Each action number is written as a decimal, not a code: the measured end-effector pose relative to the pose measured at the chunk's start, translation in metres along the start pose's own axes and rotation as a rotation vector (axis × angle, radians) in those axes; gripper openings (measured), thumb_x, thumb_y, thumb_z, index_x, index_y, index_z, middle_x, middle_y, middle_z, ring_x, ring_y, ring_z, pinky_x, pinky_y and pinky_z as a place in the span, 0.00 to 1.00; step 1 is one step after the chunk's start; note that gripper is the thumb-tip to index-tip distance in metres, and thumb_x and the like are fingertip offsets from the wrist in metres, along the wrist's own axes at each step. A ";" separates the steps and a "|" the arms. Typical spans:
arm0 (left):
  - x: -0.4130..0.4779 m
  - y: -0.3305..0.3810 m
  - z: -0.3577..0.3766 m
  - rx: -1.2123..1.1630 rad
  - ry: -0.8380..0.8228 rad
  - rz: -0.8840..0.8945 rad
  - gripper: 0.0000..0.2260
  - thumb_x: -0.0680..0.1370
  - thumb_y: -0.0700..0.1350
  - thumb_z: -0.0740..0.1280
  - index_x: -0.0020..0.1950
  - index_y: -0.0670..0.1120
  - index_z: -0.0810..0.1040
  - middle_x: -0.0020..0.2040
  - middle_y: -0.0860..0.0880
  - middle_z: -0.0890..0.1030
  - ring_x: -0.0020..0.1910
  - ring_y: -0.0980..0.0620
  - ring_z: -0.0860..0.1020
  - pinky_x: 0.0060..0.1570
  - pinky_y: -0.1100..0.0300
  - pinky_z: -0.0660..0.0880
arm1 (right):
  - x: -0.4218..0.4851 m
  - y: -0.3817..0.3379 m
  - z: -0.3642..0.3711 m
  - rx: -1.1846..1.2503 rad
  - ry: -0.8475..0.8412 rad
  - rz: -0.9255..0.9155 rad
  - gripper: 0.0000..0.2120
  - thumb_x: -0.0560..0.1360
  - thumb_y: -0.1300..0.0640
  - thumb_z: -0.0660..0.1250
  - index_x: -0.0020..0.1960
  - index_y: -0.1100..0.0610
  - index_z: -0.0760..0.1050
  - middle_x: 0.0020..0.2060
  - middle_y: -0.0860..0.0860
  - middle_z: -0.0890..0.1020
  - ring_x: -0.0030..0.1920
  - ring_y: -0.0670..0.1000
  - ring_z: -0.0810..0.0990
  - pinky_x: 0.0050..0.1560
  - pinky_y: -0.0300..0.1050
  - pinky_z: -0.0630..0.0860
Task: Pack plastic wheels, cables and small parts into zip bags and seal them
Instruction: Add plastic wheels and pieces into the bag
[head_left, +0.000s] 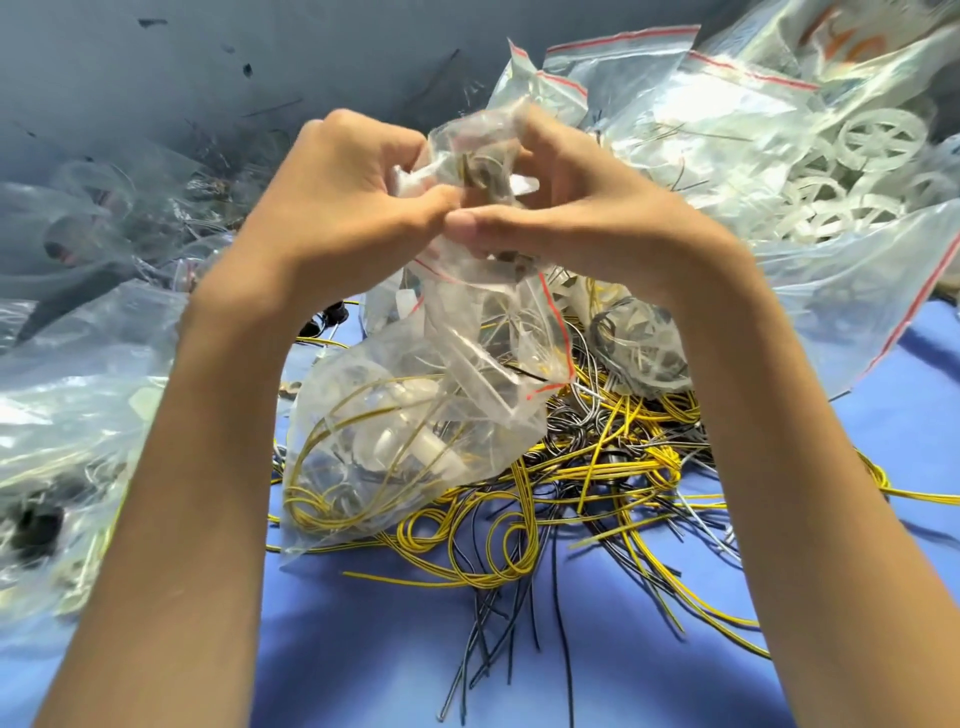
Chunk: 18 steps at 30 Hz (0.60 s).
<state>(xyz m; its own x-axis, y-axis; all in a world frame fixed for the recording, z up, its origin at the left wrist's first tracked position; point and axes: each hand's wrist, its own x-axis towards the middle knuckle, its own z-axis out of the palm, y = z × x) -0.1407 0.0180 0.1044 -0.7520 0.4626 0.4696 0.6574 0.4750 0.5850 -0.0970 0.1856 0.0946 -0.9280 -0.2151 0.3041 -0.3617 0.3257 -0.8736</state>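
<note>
Forearms raised, left hand (343, 192) and right hand (576, 213) together — thumb tips touching, both pinching a zip bag (405, 426)

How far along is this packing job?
Looks done: filled bags piled at left. In hand: left hand and right hand grip the top of a loaded bag, not visibly sealed. Left: loose cables and a big bag of wheels at right.

**Bag mouth lost behind the fingers**

The left grip (353, 192) and right grip (587, 208) pinch the crumpled top of the clear, red-striped plastic zip bag (415, 441). They cover its seal, so whether it is closed cannot be told. The large clear bag of white spoked plastic wheels (779, 171) runs off the right edge. The clear plastic bags at left (78, 405) are blurred, their dark contents unreadable.
</note>
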 end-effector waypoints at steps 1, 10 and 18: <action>0.000 0.000 -0.002 -0.025 -0.023 -0.001 0.12 0.69 0.51 0.67 0.32 0.44 0.76 0.32 0.49 0.76 0.32 0.53 0.71 0.32 0.60 0.66 | 0.001 0.001 -0.001 0.024 0.008 -0.002 0.17 0.74 0.61 0.70 0.60 0.61 0.69 0.52 0.58 0.80 0.46 0.49 0.82 0.45 0.47 0.81; 0.000 0.013 0.001 -0.255 0.021 -0.128 0.14 0.69 0.39 0.71 0.27 0.49 0.71 0.21 0.56 0.73 0.22 0.59 0.73 0.32 0.63 0.70 | 0.005 -0.005 -0.004 -0.017 0.206 -0.056 0.06 0.78 0.61 0.64 0.50 0.61 0.68 0.39 0.55 0.76 0.36 0.52 0.78 0.28 0.44 0.78; 0.008 0.026 0.011 -0.548 0.004 -0.297 0.10 0.73 0.49 0.61 0.36 0.46 0.78 0.33 0.47 0.82 0.32 0.52 0.80 0.36 0.61 0.76 | -0.002 -0.007 -0.008 -0.148 -0.046 -0.001 0.26 0.67 0.51 0.74 0.60 0.58 0.69 0.44 0.50 0.77 0.39 0.45 0.80 0.30 0.42 0.78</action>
<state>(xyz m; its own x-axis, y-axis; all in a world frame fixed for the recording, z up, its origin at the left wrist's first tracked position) -0.1289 0.0427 0.1162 -0.8998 0.3664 0.2367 0.3012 0.1292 0.9448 -0.0935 0.1910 0.1029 -0.9238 -0.2568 0.2842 -0.3751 0.4568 -0.8066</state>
